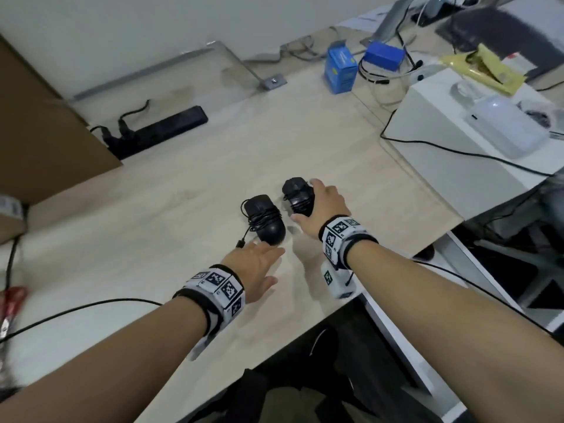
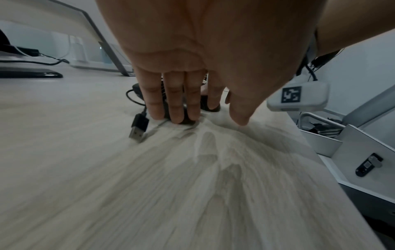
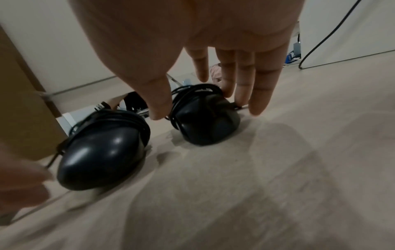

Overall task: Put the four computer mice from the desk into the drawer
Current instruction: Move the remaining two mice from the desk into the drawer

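Two black computer mice with their cords wound round them lie side by side on the pale wooden desk [image 1: 183, 227]. My left hand [image 1: 262, 264] is flat and open, and its fingertips reach the near end of the nearer mouse [image 1: 267, 219] [image 3: 100, 155]. That mouse's loose USB plug [image 2: 138, 130] lies beside my fingers. My right hand [image 1: 323, 204] hangs over the farther mouse [image 1: 297, 193] [image 3: 205, 125], thumb on its left and straight fingers at its right, not closed round it. An open white drawer [image 2: 320, 135] shows past the desk's right edge.
A black power strip [image 1: 158, 129] and a brown cardboard box [image 1: 45, 132] stand at the back left. At the back right are a blue carton [image 1: 340, 70], a white box [image 1: 457, 132] and cables. A black cable [image 1: 91, 306] crosses the near left.
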